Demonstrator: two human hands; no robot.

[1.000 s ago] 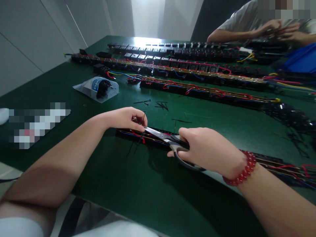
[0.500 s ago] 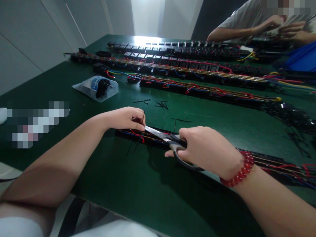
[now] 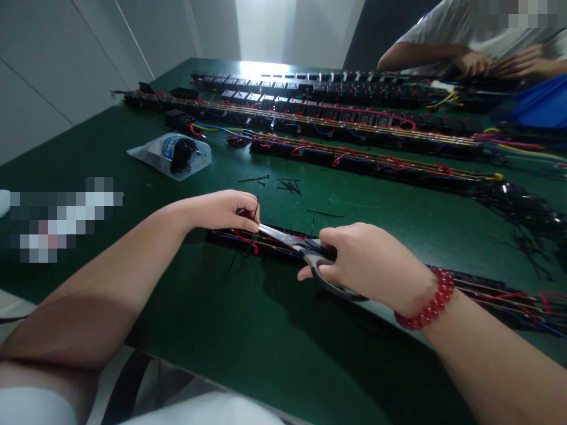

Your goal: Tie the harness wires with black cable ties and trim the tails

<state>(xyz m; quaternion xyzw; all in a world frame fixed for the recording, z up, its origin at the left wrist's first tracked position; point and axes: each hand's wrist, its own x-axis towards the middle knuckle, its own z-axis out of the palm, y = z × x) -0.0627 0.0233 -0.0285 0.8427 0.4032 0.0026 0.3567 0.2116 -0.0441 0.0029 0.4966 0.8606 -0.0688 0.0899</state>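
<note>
My right hand (image 3: 361, 260) grips scissors (image 3: 290, 241) with black and grey handles, thumb and fingers through the loops. The blades point left, and their tips touch the thumb side of my left hand (image 3: 234, 211). My left hand is closed in a pinch around a thin black cable tie (image 3: 257, 205), whose end sticks up past the fingers. Both hands are above a long black strip with red, blue and copper-coloured wiring (image 3: 266, 245). More cable tie ends (image 3: 239, 260) hang off its near side. Where the blades meet the tie is partly hidden by my fingers.
Several long black wired strips (image 3: 345, 159) lie across the back of the green table (image 3: 199, 330). Loose cable ties (image 3: 290, 186) lie beyond my hands, with a plastic bag of black ties (image 3: 177, 154) at left. A co-worker's hands (image 3: 509, 62) are at far right.
My hands keep nearly the same pose, with the scissors still at my left fingers. The view has shifted slightly. At the back right, the co-worker's hands have moved lower.
</note>
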